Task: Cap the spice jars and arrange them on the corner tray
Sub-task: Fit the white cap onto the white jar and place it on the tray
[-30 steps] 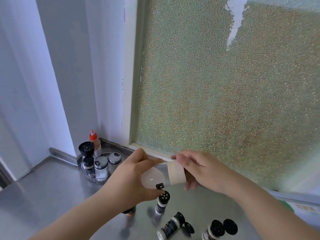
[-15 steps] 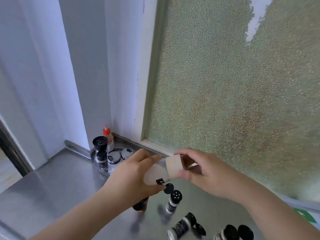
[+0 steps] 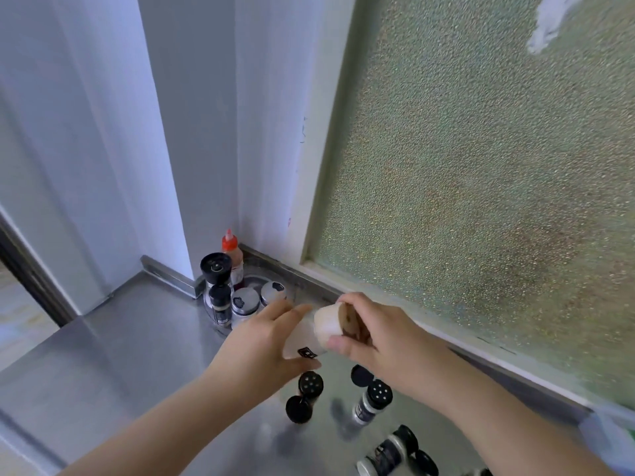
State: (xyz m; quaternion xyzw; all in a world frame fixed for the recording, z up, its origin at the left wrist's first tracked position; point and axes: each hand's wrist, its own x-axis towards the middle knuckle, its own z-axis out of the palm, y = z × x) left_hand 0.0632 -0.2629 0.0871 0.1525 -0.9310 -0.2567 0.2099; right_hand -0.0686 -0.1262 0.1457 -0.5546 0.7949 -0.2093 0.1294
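Note:
My left hand (image 3: 264, 341) grips the body of a white frosted jar (image 3: 304, 338), held tilted above the counter. My right hand (image 3: 381, 334) pinches its tan wooden cap (image 3: 338, 321), which sits on the jar's mouth. Below the hands, two black-topped shaker jars (image 3: 307, 389) (image 3: 372, 401) stand open with their flip lids up. Another jar (image 3: 386, 453) lies on its side near the bottom edge. The round corner tray (image 3: 257, 281) holds a tall black grinder (image 3: 216, 269), a small black jar (image 3: 220, 302), two silver-lidded jars (image 3: 244, 301) and a red-capped bottle (image 3: 231, 249).
A steel counter (image 3: 130, 338) runs to the left with a raised lip along the wall. A frosted window (image 3: 481, 166) fills the right side. A loose black lid (image 3: 360, 374) lies beside the standing shakers.
The view has swung right and closer. My hands carried the white jar toward the tray, and the wooden cap now sits turned with its top face showing.

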